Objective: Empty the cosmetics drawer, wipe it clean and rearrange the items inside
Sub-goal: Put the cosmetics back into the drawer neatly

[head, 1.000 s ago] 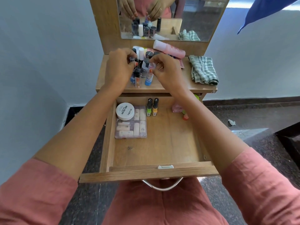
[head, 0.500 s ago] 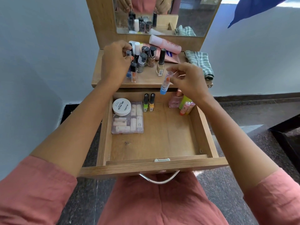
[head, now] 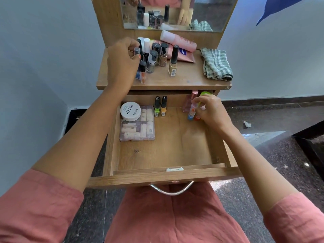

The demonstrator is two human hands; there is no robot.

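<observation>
The wooden drawer (head: 175, 146) is pulled out below the dresser top (head: 185, 79). My right hand (head: 213, 111) is shut on a small blue-bottomed tube (head: 191, 114), standing it in the drawer's far right corner beside a pink bottle (head: 188, 100) and a green item (head: 205, 94). On the dresser top my left hand (head: 122, 58) grips a small dark-capped bottle (head: 137, 50) at the left of a cluster of nail polish bottles (head: 157, 57). In the drawer's far left lie a clear case (head: 137, 128), a white nail polish jar (head: 130, 111) and two bottles, green and orange (head: 160, 106).
A green checked cloth (head: 216, 64) lies folded at the right of the dresser top. Pink tubes (head: 178, 42) lie against the mirror frame (head: 173, 14). The drawer's metal handle (head: 171, 190) hangs over my lap. Dark stone floor surrounds the dresser.
My right hand carried the blue-bottomed tube from the dresser top down into the drawer's far right corner. My left hand stayed at the bottle cluster.
</observation>
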